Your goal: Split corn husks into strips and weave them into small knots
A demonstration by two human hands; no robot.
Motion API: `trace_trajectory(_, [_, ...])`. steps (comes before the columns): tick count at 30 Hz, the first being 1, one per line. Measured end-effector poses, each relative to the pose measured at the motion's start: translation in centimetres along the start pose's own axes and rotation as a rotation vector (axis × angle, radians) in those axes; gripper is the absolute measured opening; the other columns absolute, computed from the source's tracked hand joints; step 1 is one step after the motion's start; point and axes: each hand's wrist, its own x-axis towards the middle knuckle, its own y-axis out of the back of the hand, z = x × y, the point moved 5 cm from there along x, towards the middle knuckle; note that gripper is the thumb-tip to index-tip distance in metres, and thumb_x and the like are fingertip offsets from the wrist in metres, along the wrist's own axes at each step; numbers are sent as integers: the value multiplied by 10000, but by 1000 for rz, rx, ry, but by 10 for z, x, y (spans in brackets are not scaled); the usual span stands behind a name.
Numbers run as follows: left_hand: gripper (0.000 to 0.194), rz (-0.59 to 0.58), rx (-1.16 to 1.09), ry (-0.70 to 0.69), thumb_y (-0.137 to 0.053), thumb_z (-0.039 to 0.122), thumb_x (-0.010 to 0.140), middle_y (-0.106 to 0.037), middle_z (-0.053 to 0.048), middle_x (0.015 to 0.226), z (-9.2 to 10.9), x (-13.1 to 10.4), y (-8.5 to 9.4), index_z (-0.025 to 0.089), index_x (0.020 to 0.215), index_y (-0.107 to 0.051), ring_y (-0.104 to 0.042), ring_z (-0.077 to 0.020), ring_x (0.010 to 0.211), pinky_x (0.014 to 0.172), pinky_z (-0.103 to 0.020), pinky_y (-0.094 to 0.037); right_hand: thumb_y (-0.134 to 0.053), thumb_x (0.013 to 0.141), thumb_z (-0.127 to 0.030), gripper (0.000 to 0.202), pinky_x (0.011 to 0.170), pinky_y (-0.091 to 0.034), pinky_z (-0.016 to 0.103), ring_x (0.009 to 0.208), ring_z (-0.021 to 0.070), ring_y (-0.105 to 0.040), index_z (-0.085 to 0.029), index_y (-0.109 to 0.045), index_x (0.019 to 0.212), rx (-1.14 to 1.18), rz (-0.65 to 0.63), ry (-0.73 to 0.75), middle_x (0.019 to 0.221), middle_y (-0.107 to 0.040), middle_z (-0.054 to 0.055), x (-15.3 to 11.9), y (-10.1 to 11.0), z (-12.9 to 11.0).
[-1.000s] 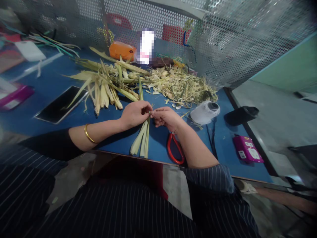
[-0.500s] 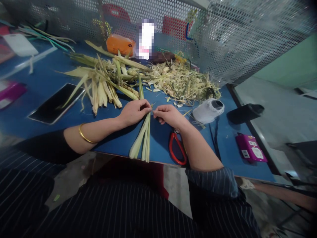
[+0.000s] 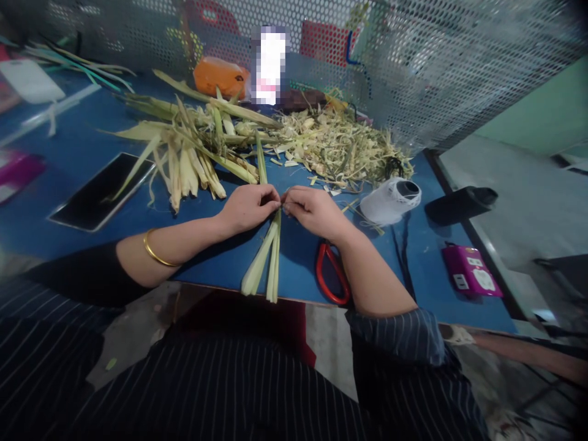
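Pale green corn husk strips (image 3: 261, 263) lie across the table's front edge, their free ends fanned toward me. My left hand (image 3: 250, 205) is closed in a pinch on their upper part. Fingertips of my right hand (image 3: 310, 211) are pinched together against those of the left, right at the bundle; whatever they grip is too small to make out. Below my right wrist rest red-handled scissors (image 3: 331, 272), their blades hidden under the arm. A spool of white thread (image 3: 390, 201) lies to the right of this hand.
Dry corn husks (image 3: 188, 165) spread behind my left hand, partly over a dark tablet-like panel (image 3: 98, 193). Husk scraps (image 3: 340, 144) are heaped behind my right. A black cylinder (image 3: 459, 205) and a purple box (image 3: 473, 269) lie far right. A perforated metal screen (image 3: 413, 73) borders the back.
My right hand has moved slightly left and its fingers have come up against my left fingertips, closing the small gap. The left hand keeps its pinch. The view has shifted a little.
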Motion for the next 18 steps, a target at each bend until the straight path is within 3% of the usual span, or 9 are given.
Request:
trace_trajectory(4, [136, 20, -144, 9, -567, 263, 805, -660, -16, 704, 0, -1, 1, 165, 787, -660, -567, -142, 638, 619, -266, -401, -464, 836, -151, 191, 662, -353, 246, 696, 140, -539, -175, -599, 703, 21, -40, -37, 741, -612, 25, 0, -2, 6])
trace_trajectory(12, [76, -187, -614, 193, -560, 233, 850, -589, -6, 497, -2, 1, -13, 164, 818, -572, -546, -120, 421, 434, -229, -405, -475, 830, -156, 194, 694, -363, 246, 747, 137, -554, -167, -611, 692, 27, -77, -25, 835, -621, 41, 0, -1, 2])
trace_trajectory(18, [85, -264, -708, 300, -593, 180, 834, -654, -42, 656, 0, 9, -16, 122, 773, -579, -597, -99, 481, 435, -203, -453, -500, 838, -186, 200, 739, -390, 255, 799, 146, -577, -165, -627, 685, 21, -46, -1, 928, -627, 60, 0, 1, 4])
